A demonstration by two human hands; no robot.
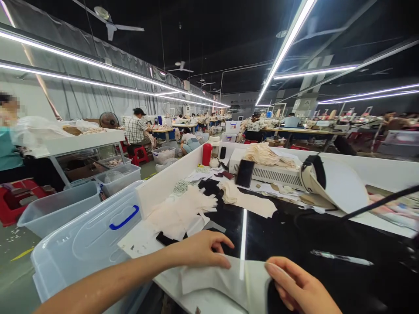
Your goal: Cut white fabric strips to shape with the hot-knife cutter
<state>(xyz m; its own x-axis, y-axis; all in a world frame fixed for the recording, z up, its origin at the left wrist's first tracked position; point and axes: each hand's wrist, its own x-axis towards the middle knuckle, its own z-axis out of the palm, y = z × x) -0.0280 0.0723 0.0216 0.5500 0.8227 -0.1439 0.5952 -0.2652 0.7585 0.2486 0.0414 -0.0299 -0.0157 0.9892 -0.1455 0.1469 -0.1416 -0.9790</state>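
A cream-white piece of cloth (225,281) lies in front of me at the near edge of the glossy black work surface (294,235). At its right end, the thumb and fingers of my right hand (299,281) close on the edge of the cloth. My left hand (206,249) rests over its upper left edge, thumb against the cloth and index finger stretched away from it. Beyond that hand is a loose pile of pale cloth pieces (180,209). A stack of similar cut pieces (245,198) sits farther back on the black surface.
A pen (342,257) lies to the right. Behind stand a phone (245,173), a white vented machine (268,172) topped with cloth, and a white visor cap (337,183). A dark cable (382,203) crosses at right. A lidded plastic bin (88,235) is left of the table.
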